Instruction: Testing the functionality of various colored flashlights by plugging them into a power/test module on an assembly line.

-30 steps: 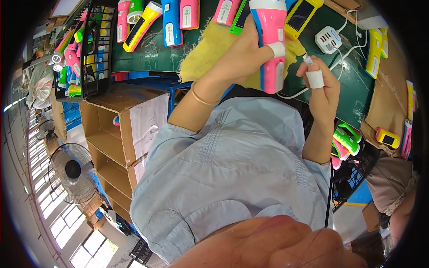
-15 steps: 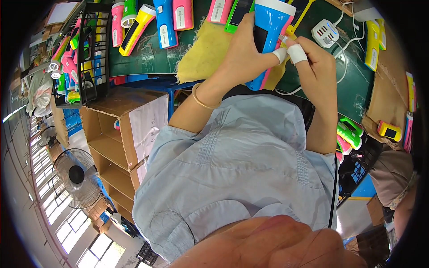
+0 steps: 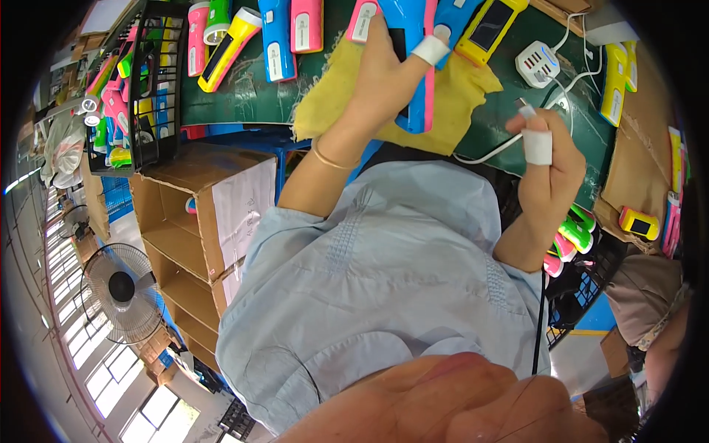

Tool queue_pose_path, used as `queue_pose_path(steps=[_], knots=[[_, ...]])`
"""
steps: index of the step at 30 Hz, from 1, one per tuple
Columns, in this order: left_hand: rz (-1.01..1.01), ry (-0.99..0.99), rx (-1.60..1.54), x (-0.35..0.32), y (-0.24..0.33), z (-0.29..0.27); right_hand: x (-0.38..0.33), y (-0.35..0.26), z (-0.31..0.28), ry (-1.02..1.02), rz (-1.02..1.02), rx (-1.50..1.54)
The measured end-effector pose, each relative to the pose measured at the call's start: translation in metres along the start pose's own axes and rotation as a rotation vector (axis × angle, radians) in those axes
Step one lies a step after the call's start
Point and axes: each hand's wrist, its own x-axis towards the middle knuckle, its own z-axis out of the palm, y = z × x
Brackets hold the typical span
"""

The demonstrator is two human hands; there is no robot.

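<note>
A blue-and-pink flashlight (image 3: 419,103) is held over the yellow cloth (image 3: 458,111), its handle end toward me. My left hand (image 3: 385,85) is wrapped round it, with a white-taped thumb across its side. My right hand (image 3: 552,159), also with tape on a finger, is apart from the flashlight, to its right. Between its fingertips it pinches the plug end of a white charging cable (image 3: 487,153). Beyond the left hand lie a blue flashlight (image 3: 456,21) and a yellow flashlight (image 3: 489,31) with a dark panel.
On the green table (image 3: 244,103), several pink, blue, green and yellow flashlights lie along the far side. A white multi-port charger (image 3: 537,64) stands at right. A black crate (image 3: 155,96) of flashlights is at left, above a cardboard shelf (image 3: 177,214). More flashlights (image 3: 580,232) sit near my right elbow.
My right hand has drawn away from the flashlight, to the right and toward me, with the cable plug now showing. My left hand and the flashlight have shifted slightly left and away.
</note>
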Motion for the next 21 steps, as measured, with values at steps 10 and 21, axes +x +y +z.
queue_pose_path(steps=[10,21], knots=[[-0.02,-0.025,-0.387,-0.006,0.019,0.027,-0.002,0.033,0.025,-0.389,0.411,0.404],[0.031,0.138,-0.457,0.014,0.022,0.042,0.008,0.049,0.042,-0.321,0.5,0.65]])
